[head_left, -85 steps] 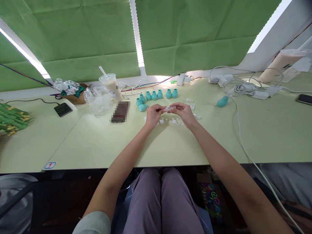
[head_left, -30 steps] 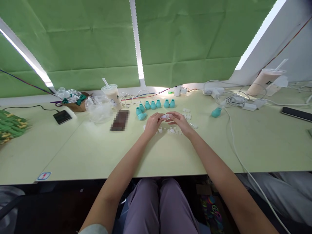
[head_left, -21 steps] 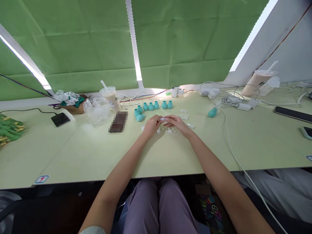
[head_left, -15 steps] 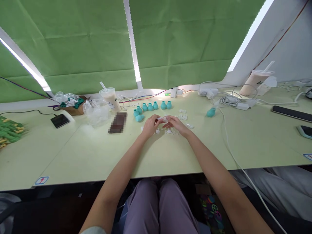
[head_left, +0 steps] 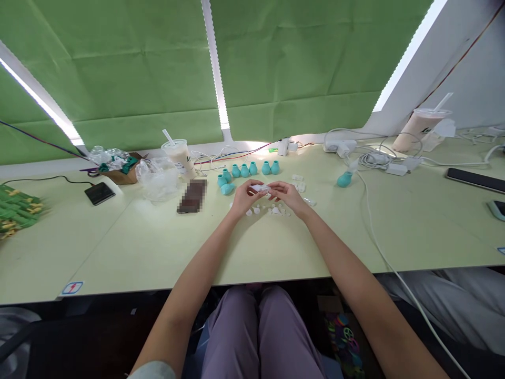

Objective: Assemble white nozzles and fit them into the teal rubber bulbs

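Note:
Over the middle of the table, my left hand (head_left: 248,198) is closed on a small white plastic piece (head_left: 259,188). My right hand (head_left: 287,195) meets it from the other side, fingertips bent at the piece's right end; its exact kind is too small to make out. Small white parts (head_left: 275,210) lie on the table just below my hands. Clear-white pieces (head_left: 300,186) rest to the right of my right hand. Beyond my hands stand several small turquoise vase-shaped pieces (head_left: 244,170), and one turquoise piece (head_left: 226,188) lies on its side near my left hand.
Another turquoise piece (head_left: 344,179) sits to the right, near a white cable (head_left: 371,221) crossing the table. At left are a blurred dark rectangle (head_left: 192,196), a plastic bag (head_left: 158,179) and a drink cup (head_left: 178,158). A second cup (head_left: 418,129) stands far right.
My fingers have shifted around the white piece, and the right fingers have drawn slightly away to the right. The whole view has moved a little.

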Demonstrator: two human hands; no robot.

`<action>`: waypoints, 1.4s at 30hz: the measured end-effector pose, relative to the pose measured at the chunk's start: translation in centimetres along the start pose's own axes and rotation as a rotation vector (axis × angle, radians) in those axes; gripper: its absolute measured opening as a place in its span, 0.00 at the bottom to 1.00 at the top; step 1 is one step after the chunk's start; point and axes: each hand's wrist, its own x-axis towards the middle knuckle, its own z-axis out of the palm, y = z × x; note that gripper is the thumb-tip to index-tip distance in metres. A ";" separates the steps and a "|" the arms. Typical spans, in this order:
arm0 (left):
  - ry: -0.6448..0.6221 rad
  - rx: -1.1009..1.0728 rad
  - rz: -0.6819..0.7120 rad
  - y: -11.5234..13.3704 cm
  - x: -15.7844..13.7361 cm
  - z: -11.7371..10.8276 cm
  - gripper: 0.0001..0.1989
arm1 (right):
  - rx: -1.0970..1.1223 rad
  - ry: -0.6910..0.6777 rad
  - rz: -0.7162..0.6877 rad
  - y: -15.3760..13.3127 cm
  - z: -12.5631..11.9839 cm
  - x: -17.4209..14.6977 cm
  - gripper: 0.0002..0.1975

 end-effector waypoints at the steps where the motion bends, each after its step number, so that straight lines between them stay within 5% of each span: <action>1: -0.003 -0.031 -0.019 -0.1 0.0 0.0 0.19 | 0.006 -0.004 -0.004 0.0 0.1 0.0 0.20; 6: 0.016 -0.129 -0.108 0.0 0.3 -0.5 0.18 | -0.062 0.012 -0.032 -0.1 0.0 0.2 0.20; 12: 0.083 -0.214 -0.152 0.5 0.8 -2.1 0.18 | -0.619 0.740 -0.092 0.6 -4.0 0.6 0.13; 15: 0.116 -0.220 -0.138 0.6 1.0 -2.8 0.19 | -0.759 0.810 -0.010 1.2 -5.7 0.7 0.15; 22: 0.264 -0.196 -0.032 0.8 1.5 -6.0 0.22 | -0.900 0.628 -0.057 1.5 -3.7 0.4 0.15; 30: 0.658 -0.130 -0.065 -0.3 1.7 -10.5 0.21 | -0.978 0.186 -0.236 -0.6 4.4 3.6 0.17; 36: 0.644 -0.110 -0.095 -1.3 1.4 -10.8 0.20 | -1.312 -0.226 -0.412 -2.5 11.7 7.4 0.18; 42: 0.628 -0.105 -0.047 -0.3 0.9 -9.2 0.19 | -1.383 -0.274 -0.432 -2.6 13.7 8.3 0.23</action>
